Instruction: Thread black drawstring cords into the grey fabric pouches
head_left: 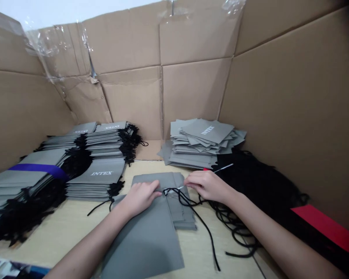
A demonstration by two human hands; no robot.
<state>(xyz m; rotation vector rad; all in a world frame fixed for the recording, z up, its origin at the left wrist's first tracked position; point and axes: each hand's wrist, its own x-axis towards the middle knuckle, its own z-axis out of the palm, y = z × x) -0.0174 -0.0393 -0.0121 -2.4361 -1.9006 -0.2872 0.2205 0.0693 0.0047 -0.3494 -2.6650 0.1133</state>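
Note:
My left hand is closed, with thumb and fingers pinching the top edge of a flat grey pouch. A thin, pale metal threading needle is gripped in my right hand, with its back end sticking out past the knuckles. Its front end points left toward the pouch's edge, where a black cord is looped around it. The cord's loose tail hangs down to the right of the pouch. Beneath both hands lie several more grey pouches in a low pile. My left fingertips partly hide the pouch's corner.
Grey INTEX pouches with black cords are stacked at left, one bundle wrapped by a purple band. Another loose pile stands at the back right. A heap of black cords lies right, near a red strip. Cardboard walls surround the table.

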